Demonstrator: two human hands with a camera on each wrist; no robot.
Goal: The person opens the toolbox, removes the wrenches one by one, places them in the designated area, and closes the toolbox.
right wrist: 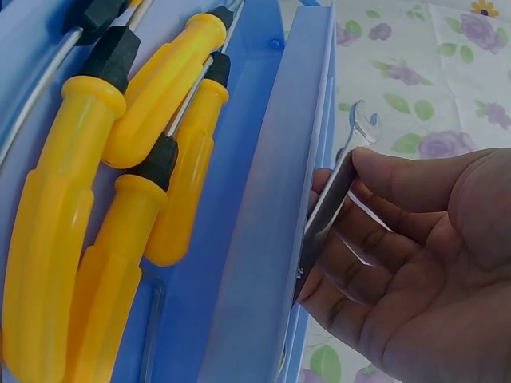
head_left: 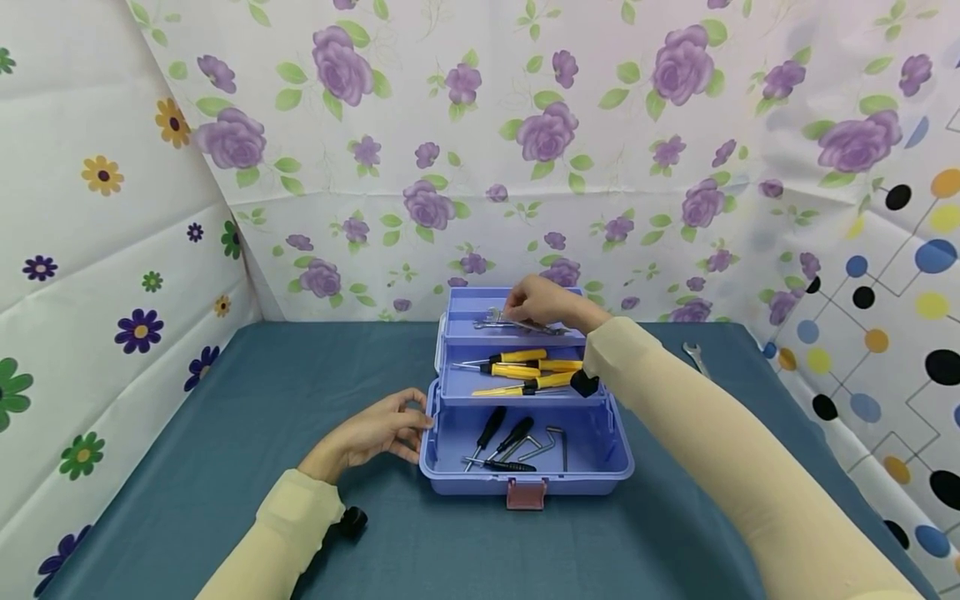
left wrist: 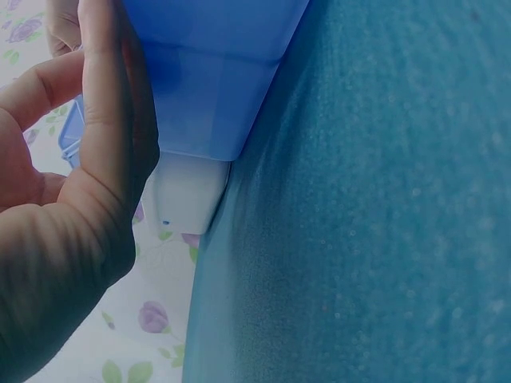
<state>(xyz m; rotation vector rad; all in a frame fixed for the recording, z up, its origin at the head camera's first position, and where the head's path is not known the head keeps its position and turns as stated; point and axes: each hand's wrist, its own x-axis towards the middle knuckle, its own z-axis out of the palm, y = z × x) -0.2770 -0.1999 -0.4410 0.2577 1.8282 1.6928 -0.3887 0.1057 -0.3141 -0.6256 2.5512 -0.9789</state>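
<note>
A blue toolbox [head_left: 525, 483] stands on the table with its stepped trays raised. At the top tray [head_left: 465, 302], my right hand [head_left: 543, 302] pinches a silver open-end wrench [right wrist: 329, 209] between thumb and fingers. In the right wrist view the wrench slants along the tray's edge, its lower end hidden. Another wrench [head_left: 491, 324] lies in that tray, just under the hand. My left hand [head_left: 381, 429] rests its loosely bent fingers on the toolbox's left side, touching the rim. The left wrist view shows fingers [left wrist: 108, 104] stretched along the blue wall.
Several yellow-handled screwdrivers [head_left: 517, 371] fill the middle tray. The bottom compartment holds black-handled screwdrivers [head_left: 491, 427] and bent hex keys [head_left: 564, 450]. One loose wrench [head_left: 694, 357] lies on the blue-green tablecloth [head_left: 300, 375] at the right, beyond my right forearm. Floral curtains enclose the table.
</note>
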